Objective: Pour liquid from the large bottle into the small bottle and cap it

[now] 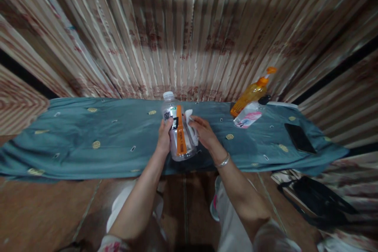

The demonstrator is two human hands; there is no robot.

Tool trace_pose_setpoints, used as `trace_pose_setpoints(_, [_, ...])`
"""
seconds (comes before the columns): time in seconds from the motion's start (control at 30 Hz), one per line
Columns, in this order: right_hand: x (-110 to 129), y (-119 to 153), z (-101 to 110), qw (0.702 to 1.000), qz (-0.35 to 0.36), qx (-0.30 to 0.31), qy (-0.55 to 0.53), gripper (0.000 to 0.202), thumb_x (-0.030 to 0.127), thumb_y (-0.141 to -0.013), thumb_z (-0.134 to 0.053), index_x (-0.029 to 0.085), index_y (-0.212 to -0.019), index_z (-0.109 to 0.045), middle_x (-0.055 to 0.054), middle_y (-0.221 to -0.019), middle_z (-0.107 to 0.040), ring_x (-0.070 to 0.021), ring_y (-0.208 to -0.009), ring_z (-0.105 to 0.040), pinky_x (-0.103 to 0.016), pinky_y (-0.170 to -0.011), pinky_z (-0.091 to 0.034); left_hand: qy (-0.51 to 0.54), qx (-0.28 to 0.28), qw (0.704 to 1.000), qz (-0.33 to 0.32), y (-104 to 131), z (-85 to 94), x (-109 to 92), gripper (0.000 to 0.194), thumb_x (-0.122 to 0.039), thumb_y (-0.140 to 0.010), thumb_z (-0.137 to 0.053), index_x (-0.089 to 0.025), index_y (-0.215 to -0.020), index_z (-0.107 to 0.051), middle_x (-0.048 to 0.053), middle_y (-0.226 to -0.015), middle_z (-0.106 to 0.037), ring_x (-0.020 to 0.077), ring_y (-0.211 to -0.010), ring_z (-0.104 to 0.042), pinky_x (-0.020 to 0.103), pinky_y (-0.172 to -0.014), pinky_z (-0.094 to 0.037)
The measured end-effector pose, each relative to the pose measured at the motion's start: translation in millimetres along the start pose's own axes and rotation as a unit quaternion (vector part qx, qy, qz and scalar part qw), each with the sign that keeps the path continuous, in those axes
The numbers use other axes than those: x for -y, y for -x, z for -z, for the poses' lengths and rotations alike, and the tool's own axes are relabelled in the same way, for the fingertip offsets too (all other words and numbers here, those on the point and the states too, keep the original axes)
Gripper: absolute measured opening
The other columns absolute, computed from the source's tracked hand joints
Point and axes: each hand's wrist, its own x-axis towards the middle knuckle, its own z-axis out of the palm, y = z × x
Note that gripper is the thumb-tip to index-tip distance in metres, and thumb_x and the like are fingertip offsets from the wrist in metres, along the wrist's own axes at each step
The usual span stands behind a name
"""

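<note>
A clear plastic bottle [178, 130] with a white cap and an orange-striped label is held above the teal cloth-covered surface [88, 138], near its front edge. My left hand [164, 136] grips the bottle's left side. My right hand [203, 132] presses a white tissue or cloth [190, 120] against the bottle's right side. A silver bracelet [223, 162] sits on my right wrist.
An orange pump bottle [252, 92] and a small clear bottle with a pink label [248, 118] stand at the back right. A black phone [299, 138] lies flat near the right end. Striped curtains hang behind. A dark bag [319, 201] rests on the floor, right.
</note>
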Motion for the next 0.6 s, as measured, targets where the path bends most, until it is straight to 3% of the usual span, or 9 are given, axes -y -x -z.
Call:
trace_pose_setpoints(0.1, [17,5,3,0.994,0.095,-0.008,0.061,0.030,0.041,-0.070,-0.071,0.022,-0.093,-0.069,0.001,-0.080,-0.067,-0.0164,-0.074,-0.059,-0.029,-0.069,-0.048,-0.009,-0.009,1.000,0.000,5,-3.5,2,0.050,-0.041,-0.051,-0.086,-0.018,-0.089,-0.064,-0.003,-0.074,-0.068,0.0152,-0.065,-0.062,0.028,-0.068,-0.047])
trace_pose_setpoints(0.2, [31,3,8,0.985,0.153,-0.042,0.075,0.036,0.046,-0.076,-0.069,0.022,-0.103,-0.069,-0.003,-0.094,-0.072,-0.0180,-0.081,-0.062,-0.031,-0.073,-0.051,-0.034,0.047,0.998,0.017,14,-8.4,4,0.043,-0.032,-0.048,-0.087,-0.016,-0.083,-0.067,-0.001,-0.076,-0.071,0.0165,-0.069,-0.063,0.029,-0.072,-0.047])
trace_pose_setpoints(0.3, [33,-5,15,0.991,0.126,-0.047,0.027,0.041,0.051,-0.073,-0.071,0.022,-0.102,-0.068,-0.002,-0.088,-0.071,-0.0165,-0.073,-0.061,-0.030,-0.065,-0.051,-0.033,0.101,0.993,0.054,21,-11.5,3,0.040,-0.030,-0.048,-0.087,-0.015,-0.081,-0.069,0.001,-0.075,-0.072,0.0173,-0.069,-0.064,0.030,-0.073,-0.048])
trace_pose_setpoints(0.37, [26,-11,19,0.996,0.085,-0.025,0.008,0.039,0.056,-0.073,-0.070,0.022,-0.094,-0.068,0.001,-0.075,-0.066,-0.0140,-0.064,-0.056,-0.027,-0.059,-0.047,-0.006,0.104,0.992,0.069,21,-11.0,1,0.043,-0.029,-0.049,-0.086,-0.016,-0.085,-0.067,0.000,-0.076,-0.071,0.0169,-0.069,-0.064,0.030,-0.072,-0.049])
trace_pose_setpoints(0.5, [6,-13,18,0.998,0.046,0.012,0.030,0.043,0.063,-0.071,-0.069,0.020,-0.075,-0.067,0.003,-0.068,-0.062,-0.0114,-0.063,-0.051,-0.024,-0.058,-0.043,0.040,0.044,0.996,0.061,9,-4.4,-3,0.044,-0.036,-0.055,-0.084,-0.018,-0.090,-0.063,-0.002,-0.078,-0.070,0.0145,-0.066,-0.063,0.028,-0.068,-0.050])
trace_pose_setpoints(0.6, [1,-6,14,0.996,0.035,0.051,0.064,0.040,0.059,-0.072,-0.069,0.020,-0.079,-0.070,0.004,-0.069,-0.062,-0.0116,-0.066,-0.052,-0.023,-0.060,-0.042,0.048,0.003,0.998,0.050,1,0.1,-4,0.044,-0.045,-0.058,-0.081,-0.017,-0.087,-0.064,-0.002,-0.073,-0.068,0.0138,-0.062,-0.062,0.027,-0.066,-0.049])
